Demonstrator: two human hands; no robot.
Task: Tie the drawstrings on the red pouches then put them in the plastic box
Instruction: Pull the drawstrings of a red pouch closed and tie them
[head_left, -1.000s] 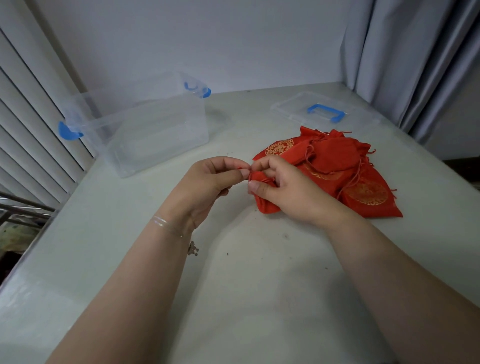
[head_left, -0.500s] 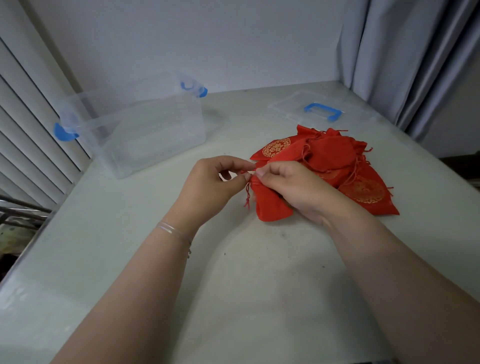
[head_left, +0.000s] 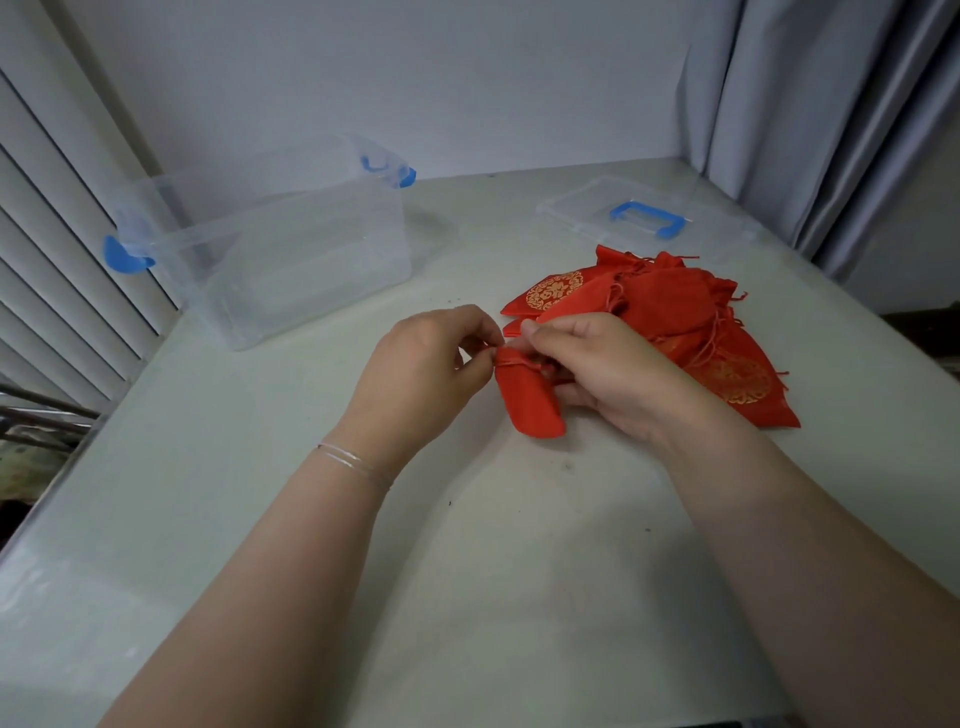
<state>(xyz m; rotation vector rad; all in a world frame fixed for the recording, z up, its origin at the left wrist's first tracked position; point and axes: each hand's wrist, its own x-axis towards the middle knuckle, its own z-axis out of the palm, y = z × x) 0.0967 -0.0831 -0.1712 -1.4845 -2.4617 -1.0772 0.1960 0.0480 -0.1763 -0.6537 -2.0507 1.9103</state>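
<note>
A small red pouch (head_left: 530, 405) lies on the table between my hands, its gathered neck pointing away from me. My left hand (head_left: 421, 379) pinches the drawstring at the neck from the left. My right hand (head_left: 608, 379) pinches the string at the same spot from the right, fingers curled over the pouch's top. Behind my right hand lies a pile of red pouches (head_left: 675, 317) with gold round emblems and loose strings. The clear plastic box (head_left: 280, 244) with blue latches stands open at the back left.
The box's clear lid (head_left: 639, 213) with a blue handle lies flat at the back right. A grey curtain (head_left: 810, 114) hangs at the right, white slats (head_left: 57, 234) at the left. The pale table (head_left: 467, 545) drops off at its left edge.
The pouch's neck has been drawn tighter and the pouch now lies lower between my hands. Both hands stayed together at the neck, working the string.
</note>
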